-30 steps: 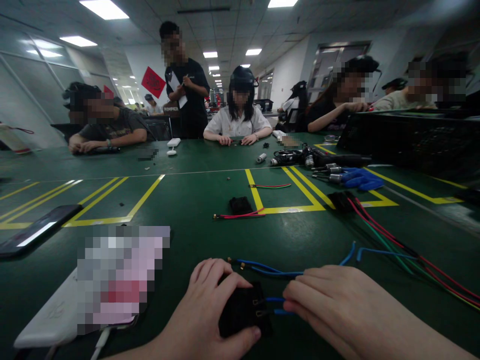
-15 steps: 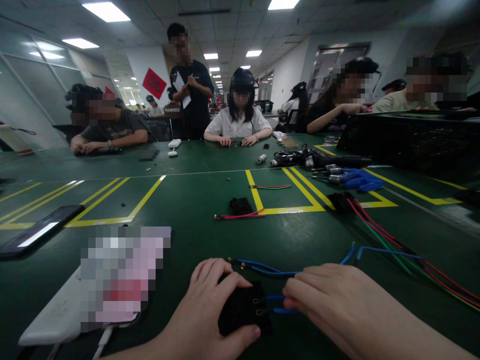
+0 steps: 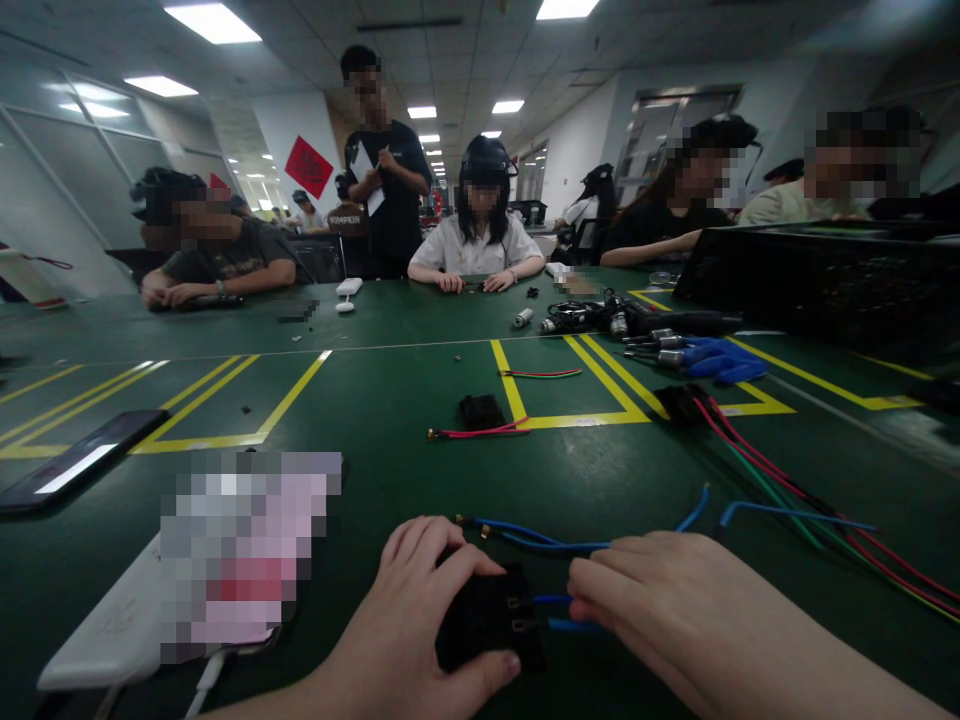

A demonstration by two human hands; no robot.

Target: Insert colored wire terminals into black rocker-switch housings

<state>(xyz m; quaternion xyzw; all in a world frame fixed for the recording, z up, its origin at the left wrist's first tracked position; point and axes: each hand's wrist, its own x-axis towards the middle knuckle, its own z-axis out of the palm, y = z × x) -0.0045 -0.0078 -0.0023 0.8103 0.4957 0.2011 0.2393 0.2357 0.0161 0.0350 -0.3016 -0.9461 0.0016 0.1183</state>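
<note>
My left hand (image 3: 420, 615) is closed around a black plastic block (image 3: 480, 622) on the green table, with fingers over its far edge and the thumb along its near edge. Two metal terminals show at the block's right side, with blue wires (image 3: 553, 601) leading from them to the right. My right hand (image 3: 667, 600) pinches these wires between thumb and fingers; its fingertips are partly hidden. Past the hands lie more blue wires (image 3: 525, 540) with brass-coloured terminals at their left ends. A bent blue wire end (image 3: 795, 518) sticks out beyond my right wrist.
A white power bank (image 3: 97, 630) and a phone (image 3: 82, 460) lie at left. Ahead are a small black block (image 3: 481, 411) and red wires (image 3: 480, 433). Red and green wires (image 3: 780, 480) run along the right, near blue-handled tools (image 3: 720, 358). Several people sit around the table.
My right hand has shifted very slightly to the right. The bent blue wire end beyond it has swung right and down. My left hand and the block stay in place.
</note>
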